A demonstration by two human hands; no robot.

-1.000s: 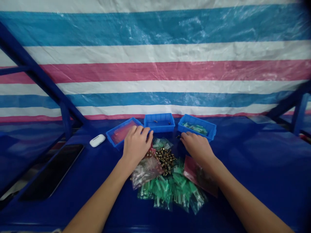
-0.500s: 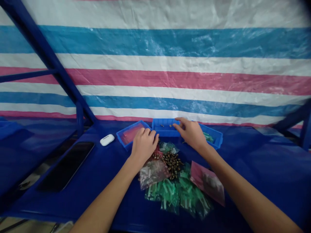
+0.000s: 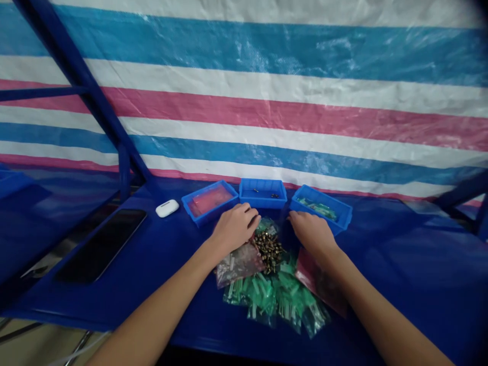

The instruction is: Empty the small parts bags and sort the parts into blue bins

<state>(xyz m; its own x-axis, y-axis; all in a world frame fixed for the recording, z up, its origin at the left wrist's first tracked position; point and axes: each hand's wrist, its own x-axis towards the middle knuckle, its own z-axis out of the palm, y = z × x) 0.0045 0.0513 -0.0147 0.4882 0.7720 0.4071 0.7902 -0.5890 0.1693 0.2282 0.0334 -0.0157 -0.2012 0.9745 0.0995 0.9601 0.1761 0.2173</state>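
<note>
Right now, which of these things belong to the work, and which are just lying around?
Part of the work: left hand, right hand, small brass parts, green parts in clear bags, red bag, three blue bins.

Probably just lying about: white earbud case, black smartphone.

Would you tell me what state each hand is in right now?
Left hand: curled palm-down beside the brass parts; any hold cannot be told.
Right hand: curled palm-down; any hold cannot be told.
</note>
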